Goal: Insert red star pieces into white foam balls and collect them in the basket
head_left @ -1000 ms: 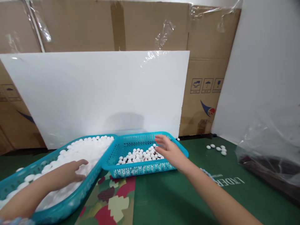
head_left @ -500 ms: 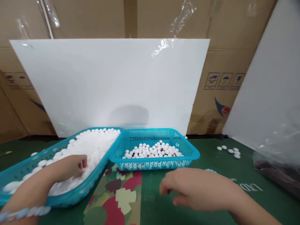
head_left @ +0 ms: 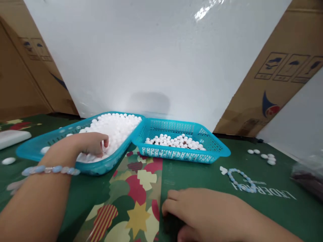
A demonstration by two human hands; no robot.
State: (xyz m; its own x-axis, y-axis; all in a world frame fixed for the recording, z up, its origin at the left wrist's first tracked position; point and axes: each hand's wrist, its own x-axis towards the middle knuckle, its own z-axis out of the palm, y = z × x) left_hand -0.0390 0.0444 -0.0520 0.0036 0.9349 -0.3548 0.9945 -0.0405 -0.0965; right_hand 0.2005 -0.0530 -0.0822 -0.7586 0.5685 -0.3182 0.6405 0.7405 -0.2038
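My left hand (head_left: 94, 144) reaches into the left blue plastic basket (head_left: 106, 168), its fingers bent down among many small white balls (head_left: 113, 126). The fingertips are close together, but whatever lies between them cannot be made out. A bracelet of pale blue and clear beads (head_left: 54, 169) circles the left wrist. My right hand (head_left: 204, 210) is low over the green surface (head_left: 196, 178) near the front, fingers curled downward. Beneath them is a dark patch, perhaps a dark object or shadow. Behind it stands a second blue basket (head_left: 176, 154) holding white balls, a few showing dark reddish-brown spots.
A beaded bracelet (head_left: 241, 181) lies right of the second basket. Several loose white balls (head_left: 267, 157) rest farther right, near a clear plastic bag (head_left: 306, 174). At the left are one white ball (head_left: 8, 161) and a white object (head_left: 13, 138). A white board (head_left: 151, 60) stands behind.
The view has tilted down and shifted left. My left hand has moved toward the front of its basket; my right hand is lower and nearer, with its fingers more curled.
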